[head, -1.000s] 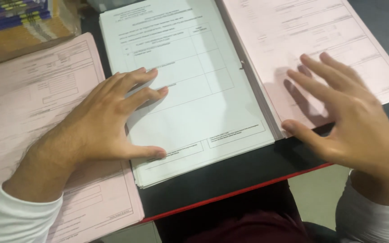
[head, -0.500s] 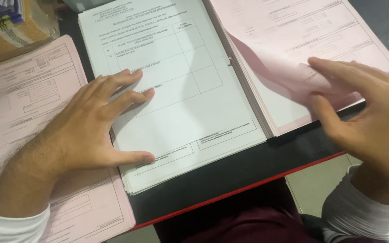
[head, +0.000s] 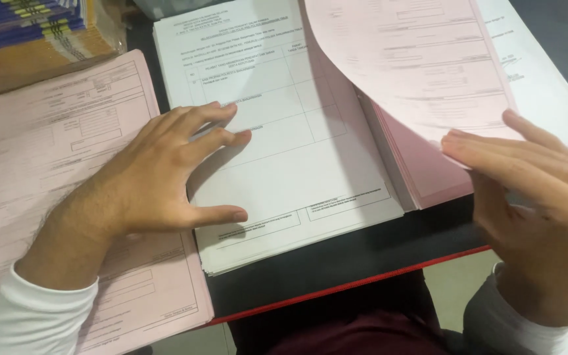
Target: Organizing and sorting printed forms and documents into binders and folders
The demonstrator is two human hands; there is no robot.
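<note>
Head view, the only one: the right hand (head: 534,197) now has the top pink sheet (head: 415,59) pinched at its lower right corner, fingers (head: 494,148) together along the top w/ the thumb under, so the sheet is lifted and curling up and leftward over the middle of the desk. A sec ago that hand hovered spread and flat above the right pink stack (head: 428,171); half a sec ago it was just peeling the corner up. The sheet is thus clear of the stack, which lies under and just left of those fingers, and a white page (head: 547,79) shows beyond them, where pink was before. The left hand (head: 159,177) hasn't really moved: fingers apart, palm down, thumb and fingertips on the white stack (head: 297,144), heel over the left pink stack (head: 54,151). It grips nothing, only presses. Judging by that, one page is separated and in transit, the white pile held steady as its likely landing spot. Above the left fingers, at the far corner, sits a bundle of blue-edged booklets (head: 21,20). The black desk w/ red edge (head: 350,263) shows below both hands.
</note>
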